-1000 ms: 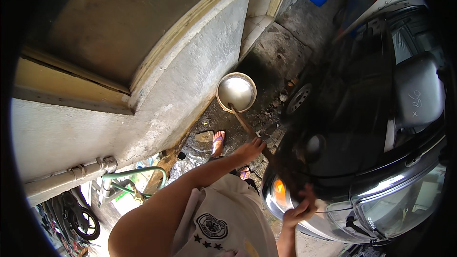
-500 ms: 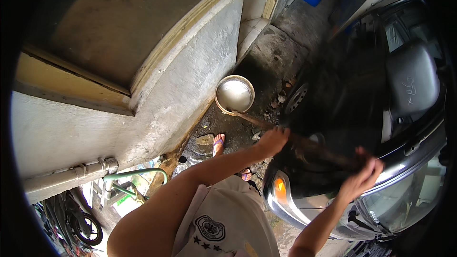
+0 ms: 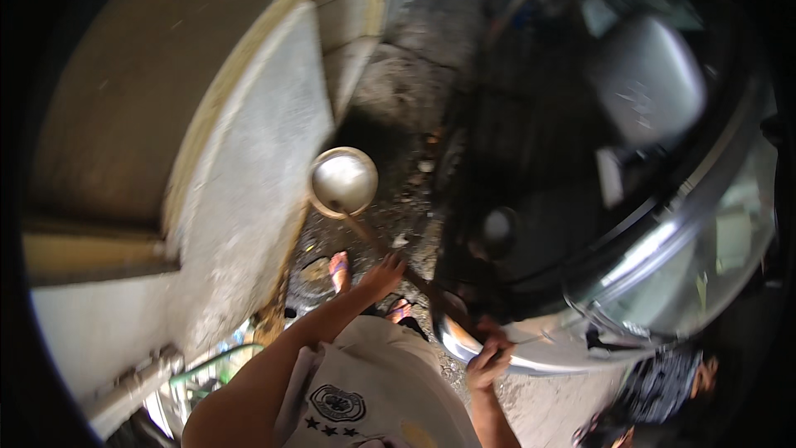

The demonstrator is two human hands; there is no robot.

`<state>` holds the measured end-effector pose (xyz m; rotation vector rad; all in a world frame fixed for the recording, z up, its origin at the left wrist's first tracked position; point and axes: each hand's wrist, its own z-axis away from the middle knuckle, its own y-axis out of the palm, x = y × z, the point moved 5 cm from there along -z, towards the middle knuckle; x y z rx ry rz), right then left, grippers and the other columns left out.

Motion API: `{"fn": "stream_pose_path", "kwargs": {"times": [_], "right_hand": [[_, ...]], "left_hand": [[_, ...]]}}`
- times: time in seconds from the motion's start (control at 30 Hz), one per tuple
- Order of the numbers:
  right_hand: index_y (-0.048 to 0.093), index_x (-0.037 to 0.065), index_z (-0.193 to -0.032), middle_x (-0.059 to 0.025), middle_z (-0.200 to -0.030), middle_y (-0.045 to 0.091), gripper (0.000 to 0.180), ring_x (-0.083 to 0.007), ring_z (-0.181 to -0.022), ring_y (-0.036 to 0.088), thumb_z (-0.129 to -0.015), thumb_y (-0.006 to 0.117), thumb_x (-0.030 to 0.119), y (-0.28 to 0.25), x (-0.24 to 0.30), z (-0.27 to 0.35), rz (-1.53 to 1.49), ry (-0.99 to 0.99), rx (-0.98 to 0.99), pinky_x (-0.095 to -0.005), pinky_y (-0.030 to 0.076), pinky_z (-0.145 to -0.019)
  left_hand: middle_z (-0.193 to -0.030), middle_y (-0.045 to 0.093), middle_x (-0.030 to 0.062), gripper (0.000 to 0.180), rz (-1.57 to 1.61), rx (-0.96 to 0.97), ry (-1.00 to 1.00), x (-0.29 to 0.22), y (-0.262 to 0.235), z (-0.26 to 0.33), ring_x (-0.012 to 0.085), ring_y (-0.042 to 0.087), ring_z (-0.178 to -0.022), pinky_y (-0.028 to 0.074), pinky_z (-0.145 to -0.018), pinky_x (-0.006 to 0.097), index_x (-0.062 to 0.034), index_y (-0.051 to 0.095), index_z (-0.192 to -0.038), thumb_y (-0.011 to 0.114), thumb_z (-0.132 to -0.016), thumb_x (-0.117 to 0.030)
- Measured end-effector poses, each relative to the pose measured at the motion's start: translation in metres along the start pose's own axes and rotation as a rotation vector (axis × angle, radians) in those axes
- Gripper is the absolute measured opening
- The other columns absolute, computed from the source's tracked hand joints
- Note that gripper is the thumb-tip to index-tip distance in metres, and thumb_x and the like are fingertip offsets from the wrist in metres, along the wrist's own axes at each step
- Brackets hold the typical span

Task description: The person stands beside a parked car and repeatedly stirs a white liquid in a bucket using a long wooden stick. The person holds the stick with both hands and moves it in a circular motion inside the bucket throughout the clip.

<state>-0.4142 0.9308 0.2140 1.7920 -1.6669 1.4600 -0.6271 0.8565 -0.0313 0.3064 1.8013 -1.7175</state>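
Round metal bowl [image 3: 343, 182] w/ pale inside sits on dirty ground, btwn concrete wall [image 3: 249, 199] & dark car [image 3: 597, 166]. Thin wooden stick [image 3: 390, 253] runs from bowl toward person. Left hand [image 3: 383, 275] curls loosely round stick mid-length. Right hand [image 3: 487, 358] closed on stick's near end, by car's silver trim.

The whole view is motion-blurred. The long wooden handle [image 3: 390, 250] is hidden where the left hand [image 3: 383, 275] crosses it, and its near end is lost against the dark car body [image 3: 580, 158]. The right hand [image 3: 487, 361] blurs; its grip cannot be told. A second person [image 3: 663, 390] is cut off at the lower right rim.
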Motion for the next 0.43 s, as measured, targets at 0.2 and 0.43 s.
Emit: {"fn": "stream_pose_path", "kwargs": {"times": [0.2,0.43], "right_hand": [[0.06,-0.003,-0.1,-0.0204,-0.106,0.068,0.01,-0.031,-0.1,0.066,-0.09,0.06,-0.002,-0.065,0.002,0.106,0.108,0.398,-0.092,-0.0383,0.049,-0.092],[0.062,-0.004,-0.086,-0.0205,-0.089,0.067,0.014,-0.0344,-0.092,0.069,-0.093,0.058,0.008,-0.059,0.091,-0.122,-0.049,-0.169,-0.181,-0.0399,0.055,-0.08]], "left_hand": [[-0.114,0.054,0.0255,0.036,-0.199,0.337,0.121,-0.024,0.052,0.025,0.0425,0.059,-0.106,0.058,-0.074,0.047,-0.0064,0.051,-0.122,0.055,-0.087,-0.012],[-0.092,0.064,0.0184,0.03,0.049,-0.032,0.171,-0.079,-0.106,-0.057,0.0365,0.067,-0.075,0.055,-0.063,0.044,-0.0085,0.056,-0.117,0.062,-0.089,-0.019]]}}
